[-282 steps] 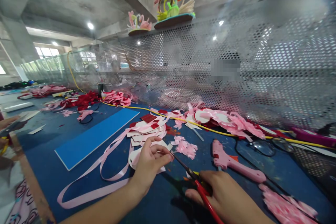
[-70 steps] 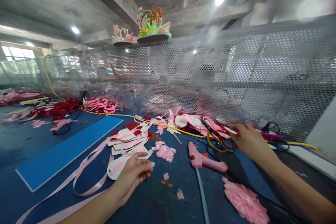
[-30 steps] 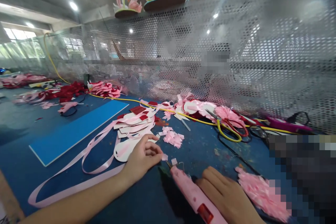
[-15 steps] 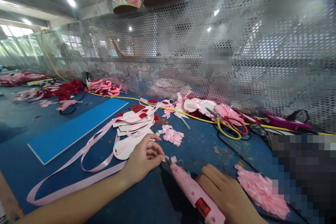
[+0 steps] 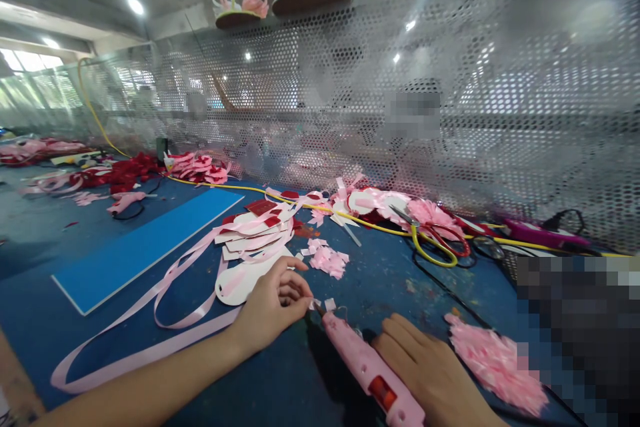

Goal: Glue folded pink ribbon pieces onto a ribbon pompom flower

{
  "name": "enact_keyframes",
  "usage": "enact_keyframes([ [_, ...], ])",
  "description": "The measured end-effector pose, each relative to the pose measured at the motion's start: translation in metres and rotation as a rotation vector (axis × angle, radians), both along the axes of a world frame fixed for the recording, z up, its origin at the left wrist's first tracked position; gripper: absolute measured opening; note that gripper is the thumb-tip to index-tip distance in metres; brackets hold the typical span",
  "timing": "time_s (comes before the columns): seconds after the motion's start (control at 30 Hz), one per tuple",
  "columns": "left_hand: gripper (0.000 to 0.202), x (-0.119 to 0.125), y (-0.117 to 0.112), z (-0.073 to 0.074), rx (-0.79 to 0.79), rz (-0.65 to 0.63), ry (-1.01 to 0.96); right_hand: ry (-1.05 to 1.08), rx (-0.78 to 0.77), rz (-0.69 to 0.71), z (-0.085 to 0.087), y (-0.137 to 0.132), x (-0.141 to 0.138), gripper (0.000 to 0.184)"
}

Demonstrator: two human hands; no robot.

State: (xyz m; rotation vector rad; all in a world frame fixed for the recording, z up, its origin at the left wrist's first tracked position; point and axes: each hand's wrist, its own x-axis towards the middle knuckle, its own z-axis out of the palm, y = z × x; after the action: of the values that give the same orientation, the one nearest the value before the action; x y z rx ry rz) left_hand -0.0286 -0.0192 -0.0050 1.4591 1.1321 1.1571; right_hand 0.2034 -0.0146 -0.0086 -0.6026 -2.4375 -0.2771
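Observation:
My left hand (image 5: 273,307) rests on the blue table, its fingertips pinched on a small pink ribbon piece (image 5: 314,305). My right hand (image 5: 430,373) grips a pink hot glue gun (image 5: 367,368), whose nozzle points at that ribbon piece and nearly touches it. A second small pink square (image 5: 330,304) lies just beside the nozzle. A long pink ribbon (image 5: 165,293) loops across the table left of my left hand, beside a white cardboard cutout (image 5: 235,283).
Stacked white and red cutouts (image 5: 257,230), a heap of pink ribbon bits (image 5: 327,259), yellow-and-red scissors (image 5: 435,240), a pink tassel pile (image 5: 493,363) and a light blue board (image 5: 145,247) lie around. A perforated metal screen (image 5: 450,113) closes the table's far side.
Earlier my right hand held scissors, then set them by the screen and took the glue gun. In the last second the gun's nozzle has stayed at the pinched ribbon piece.

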Motion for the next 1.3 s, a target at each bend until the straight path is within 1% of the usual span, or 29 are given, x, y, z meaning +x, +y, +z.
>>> enact_keyframes([
  [0.1,0.034,0.0,0.001,0.0,0.005,0.003,0.009,-0.028,-0.026,0.0,-0.003,0.0,0.001,0.019],
  [0.2,0.035,0.0,0.001,-0.001,0.009,0.011,0.02,-0.022,-0.042,-0.02,-0.012,0.002,0.003,0.018],
  [0.37,0.034,-0.001,0.0,0.0,0.039,0.025,0.048,-0.029,-0.018,-0.027,-0.024,0.005,0.005,0.019],
  [0.6,0.032,0.0,-0.001,0.003,0.043,0.043,0.069,-0.044,0.056,-0.015,-0.023,0.007,0.005,0.016],
  [0.73,0.031,0.0,-0.001,0.004,0.059,0.059,0.085,-0.049,0.031,-0.007,-0.025,0.007,0.005,0.015],
  [0.83,0.03,-0.002,0.0,0.004,0.08,0.099,0.099,-0.053,0.027,-0.013,-0.024,0.006,0.004,0.016],
  [0.9,0.03,-0.003,0.0,0.005,0.088,0.141,0.089,-0.064,0.036,-0.046,-0.019,0.005,0.004,0.017],
  [0.93,0.03,-0.004,0.001,0.006,0.087,0.162,0.077,-0.074,0.041,-0.084,-0.015,0.006,0.004,0.017],
  [1.03,0.03,-0.004,0.001,0.008,0.063,0.193,0.023,-0.113,0.062,-0.286,-0.004,0.014,0.009,0.017],
  [1.1,0.031,-0.004,0.0,0.011,0.041,0.186,-0.026,-0.112,0.066,-0.417,-0.001,0.023,0.014,0.016],
  [1.13,0.031,-0.003,-0.001,0.012,0.029,0.178,-0.051,-0.095,0.056,-0.46,-0.001,0.027,0.016,0.018],
  [1.17,0.032,-0.003,-0.001,0.013,0.019,0.172,-0.074,-0.069,0.038,-0.483,-0.002,0.03,0.018,0.024],
  [1.23,0.033,-0.001,-0.003,0.014,0.008,0.159,-0.105,0.008,-0.015,-0.486,-0.004,0.031,0.02,0.037],
  [1.3,0.034,0.001,-0.005,0.013,0.0,0.139,-0.125,0.077,-0.071,-0.424,-0.003,0.026,0.017,0.048],
])
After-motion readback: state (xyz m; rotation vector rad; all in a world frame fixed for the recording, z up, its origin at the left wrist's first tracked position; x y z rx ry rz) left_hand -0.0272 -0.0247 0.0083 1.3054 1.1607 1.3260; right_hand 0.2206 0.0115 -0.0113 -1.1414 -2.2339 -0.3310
